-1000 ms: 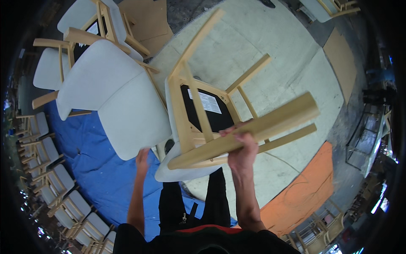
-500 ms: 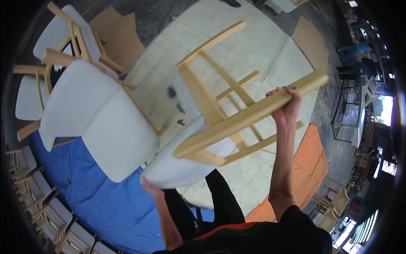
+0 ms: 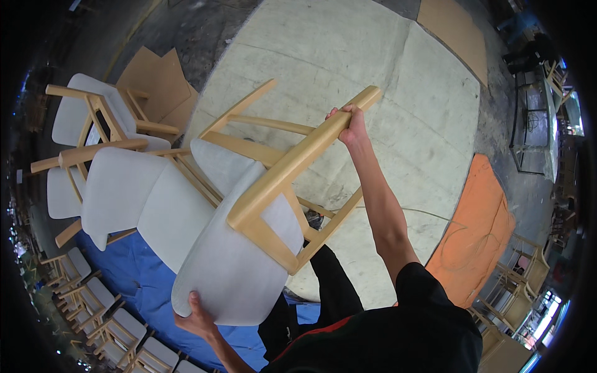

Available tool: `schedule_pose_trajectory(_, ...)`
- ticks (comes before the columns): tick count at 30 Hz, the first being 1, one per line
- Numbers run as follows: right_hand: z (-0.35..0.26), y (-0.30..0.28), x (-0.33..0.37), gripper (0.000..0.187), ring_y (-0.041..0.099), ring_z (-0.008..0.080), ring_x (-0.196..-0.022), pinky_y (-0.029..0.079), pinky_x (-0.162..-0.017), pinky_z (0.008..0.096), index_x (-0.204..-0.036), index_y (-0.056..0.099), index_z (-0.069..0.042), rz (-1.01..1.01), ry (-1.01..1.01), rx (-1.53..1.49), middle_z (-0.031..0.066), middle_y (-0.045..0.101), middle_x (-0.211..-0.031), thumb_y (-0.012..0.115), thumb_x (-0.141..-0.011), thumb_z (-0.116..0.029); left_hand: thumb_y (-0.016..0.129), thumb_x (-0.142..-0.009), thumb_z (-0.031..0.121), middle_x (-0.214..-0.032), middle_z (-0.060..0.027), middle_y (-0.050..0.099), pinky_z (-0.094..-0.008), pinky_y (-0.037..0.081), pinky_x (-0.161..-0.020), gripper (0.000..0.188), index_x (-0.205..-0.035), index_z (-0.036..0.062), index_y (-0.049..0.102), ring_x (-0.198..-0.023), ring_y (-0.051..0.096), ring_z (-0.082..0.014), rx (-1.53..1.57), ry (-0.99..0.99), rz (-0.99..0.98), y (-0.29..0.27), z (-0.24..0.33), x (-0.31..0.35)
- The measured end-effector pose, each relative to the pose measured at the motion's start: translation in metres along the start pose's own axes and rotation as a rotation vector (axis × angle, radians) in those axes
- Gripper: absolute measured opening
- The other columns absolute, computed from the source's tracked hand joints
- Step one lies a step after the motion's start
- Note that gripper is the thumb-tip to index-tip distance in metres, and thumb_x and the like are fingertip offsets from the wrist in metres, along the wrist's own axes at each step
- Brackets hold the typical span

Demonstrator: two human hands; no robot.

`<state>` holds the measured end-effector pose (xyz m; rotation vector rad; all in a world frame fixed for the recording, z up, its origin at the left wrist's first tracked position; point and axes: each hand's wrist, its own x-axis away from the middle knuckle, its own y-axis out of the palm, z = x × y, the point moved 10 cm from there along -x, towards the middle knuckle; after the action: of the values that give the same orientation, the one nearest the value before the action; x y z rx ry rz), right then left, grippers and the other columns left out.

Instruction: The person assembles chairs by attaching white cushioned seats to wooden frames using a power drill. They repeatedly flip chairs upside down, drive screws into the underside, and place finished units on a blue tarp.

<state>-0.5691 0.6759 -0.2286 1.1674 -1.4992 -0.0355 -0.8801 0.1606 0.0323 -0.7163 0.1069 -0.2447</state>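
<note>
Bracing the tilted chair (image 3: 268, 227) between them, the left hand (image 3: 198, 319) grips its grey padded panel (image 3: 233, 280) and the right hand (image 3: 352, 125) clasps a wooden bar (image 3: 305, 152), likely balancing its weight.

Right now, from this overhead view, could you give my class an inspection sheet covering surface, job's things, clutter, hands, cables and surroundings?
Surface: pale sheet on the floor, bordered by blue sheet and orange sheet.
Job's things: tilted wooden chair with gray padding.
Clutter: similar gray chairs crowded at left; cardboard behind.
Hands: left hand on the padding's edge; right hand gripping a wooden bar.
Cables: thin cord-like line at right; kind unclear.
Surroundings: chair row lower left.
</note>
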Motion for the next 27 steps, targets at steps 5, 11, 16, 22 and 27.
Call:
schedule_pose_trajectory(5, -0.027, -0.001, -0.054, 0.027, 0.054, 0.0267, -0.075, 0.052, -0.076, 0.0466, -0.098, 0.036, -0.004, -0.123, 0.012, 0.012, 0.0137, 0.049, -0.088, 0.053, -0.079, -0.012, 0.082, -0.075, 0.031, -0.096, -0.02, 0.068, -0.0374, 0.054, -0.072, 0.058, -0.105, -0.0143, 0.062, -0.082, 0.066, -0.0254, -0.013, 0.025, -0.004, 0.034, 0.068, 0.011)
schedule_pose_trajectory(11, -0.128, 0.014, -0.011, 0.085, 0.053, 0.0373, -0.12, 0.045, -0.097, 0.0429, -0.144, 0.025, 0.009, 0.342, -0.54, 1.056, 0.0303, 0.049, -0.133, 0.064, -0.086, -0.04, 0.082, -0.076, 0.026, -0.094, -0.0188, 0.068, -0.0344, 0.053, -0.074, 0.05, -0.103, -0.0106, 0.06, -0.083, 0.067, -0.0238, 0.093, 0.127, -0.203, 0.124, 0.212, 0.017)
schedule_pose_trajectory(16, -0.006, 0.099, 0.28, 0.08, 0.045, 0.0363, -0.131, 0.035, -0.108, 0.0427, -0.14, 0.039, 0.008, -0.436, -0.527, 1.334, 0.0275, 0.048, -0.138, 0.073, -0.081, -0.034, 0.066, -0.085, 0.038, -0.116, -0.0291, 0.057, -0.0474, 0.051, -0.082, 0.069, -0.14, 0.0063, 0.039, -0.097, 0.064, -0.0414, -0.276, 0.578, -0.291, 0.217, 0.357, -0.016)
schedule_pose_trajectory(22, -0.012, 0.156, 0.307, 0.086, 0.039, 0.0375, -0.135, 0.031, -0.111, 0.0414, -0.143, 0.027, 0.014, -0.262, -0.65, 1.139, 0.0349, 0.038, -0.142, 0.071, -0.084, -0.031, 0.059, -0.088, 0.034, -0.126, -0.0255, 0.052, -0.0495, 0.048, -0.089, 0.058, -0.137, 0.0093, 0.044, -0.106, 0.062, -0.0385, -0.3, 0.545, -0.596, 0.392, 0.493, -0.02)
schedule_pose_trajectory(27, -0.052, 0.166, 0.296, 0.069, 0.037, 0.0348, -0.137, 0.028, -0.113, 0.0389, -0.146, 0.025, 0.009, -0.346, -0.745, 1.024, 0.0276, 0.038, -0.146, 0.057, -0.092, -0.02, 0.061, -0.085, 0.034, -0.129, -0.0239, 0.052, -0.0475, 0.048, -0.091, 0.063, -0.14, 0.0105, 0.041, -0.111, 0.06, -0.0355, -0.242, 0.52, -0.606, 0.479, 0.555, -0.025)
